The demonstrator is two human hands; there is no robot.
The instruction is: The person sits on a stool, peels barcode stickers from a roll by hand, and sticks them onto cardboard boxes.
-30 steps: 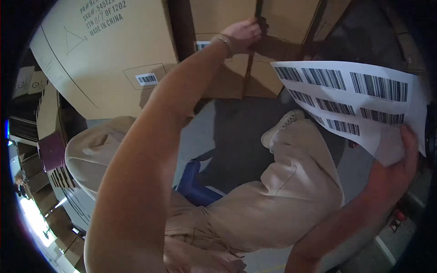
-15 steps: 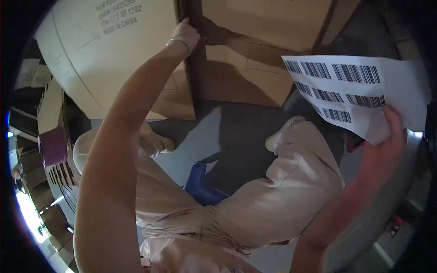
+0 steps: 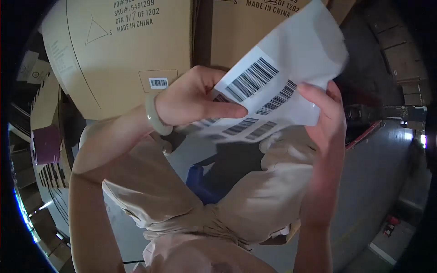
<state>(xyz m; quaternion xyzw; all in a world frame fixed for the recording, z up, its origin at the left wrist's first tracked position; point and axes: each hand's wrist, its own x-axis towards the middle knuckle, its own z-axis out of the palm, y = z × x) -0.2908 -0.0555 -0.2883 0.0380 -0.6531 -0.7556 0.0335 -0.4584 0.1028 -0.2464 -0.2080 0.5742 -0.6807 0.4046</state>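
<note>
A white sheet of barcode labels is held up at a tilt in front of me, its lower part blurred. My left hand, with a pale bangle at the wrist, pinches its left edge, thumb on the printed side and fingers partly hidden. On the right side, my right hand grips the same sheet, thumb over the front. Behind it stands a large cardboard carton with black print and a small barcode label inside a printed rectangle. Another carton stands to its right, partly covered by the sheet.
Between my spread legs a blue object is on the grey floor. At the left are a purple item and stacked boxes. Further cartons stand at the far right, and a small red object lies low on that side.
My left hand has come away from the gap between the cartons and taken hold of the sheet. My right hand has brought the sheet leftward, toward the middle of the view.
</note>
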